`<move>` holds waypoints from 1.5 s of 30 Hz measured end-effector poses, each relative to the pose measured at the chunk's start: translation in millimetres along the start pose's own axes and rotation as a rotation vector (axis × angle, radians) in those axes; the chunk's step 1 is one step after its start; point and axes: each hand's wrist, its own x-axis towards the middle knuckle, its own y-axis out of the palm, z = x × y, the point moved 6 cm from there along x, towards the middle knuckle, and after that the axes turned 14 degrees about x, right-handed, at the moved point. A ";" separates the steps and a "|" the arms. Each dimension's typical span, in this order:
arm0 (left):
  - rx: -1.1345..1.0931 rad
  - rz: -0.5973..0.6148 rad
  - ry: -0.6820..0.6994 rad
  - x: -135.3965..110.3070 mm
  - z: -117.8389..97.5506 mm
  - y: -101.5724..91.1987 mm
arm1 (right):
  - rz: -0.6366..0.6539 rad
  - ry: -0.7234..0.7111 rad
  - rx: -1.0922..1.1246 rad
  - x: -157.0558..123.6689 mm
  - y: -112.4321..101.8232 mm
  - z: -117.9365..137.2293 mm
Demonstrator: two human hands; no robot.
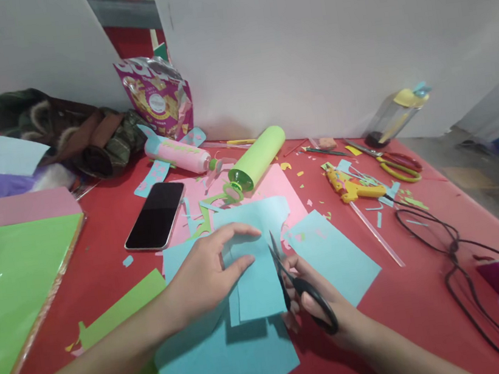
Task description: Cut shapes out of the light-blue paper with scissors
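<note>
My left hand (210, 272) pinches a folded piece of light blue paper (257, 284), thumb under and fingers over its upper edge. My right hand (325, 312) grips black scissors (299, 284), whose blades point away from me and run along the right edge of that paper. More light blue sheets (336, 255) lie underneath and to the right on the red table (420, 293).
A phone (156, 216) lies screen-up beyond my left hand. A green paper roll (257, 157), pink bottle (178, 154), snack bag (157, 98), yellow glue gun (353, 188) with black cable (452, 258), red-yellow scissors (396, 164) and green sheets (9, 286) surround the work area.
</note>
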 end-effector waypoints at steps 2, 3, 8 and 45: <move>-0.011 0.022 0.006 -0.8 -1.5 2.6 | -0.004 0.007 -0.002 0.0 1.5 0.9; -0.011 0.025 0.008 -1.1 -1.9 3.4 | -0.001 0.012 -0.002 0.1 2.6 1.1; -0.061 0.004 -0.008 -1.7 -1.4 3.7 | -0.004 0.010 -0.009 0.4 4.6 2.0; -0.176 0.050 -0.081 -12.9 -6.9 18.8 | -0.120 0.019 -0.098 -4.4 1.0 6.0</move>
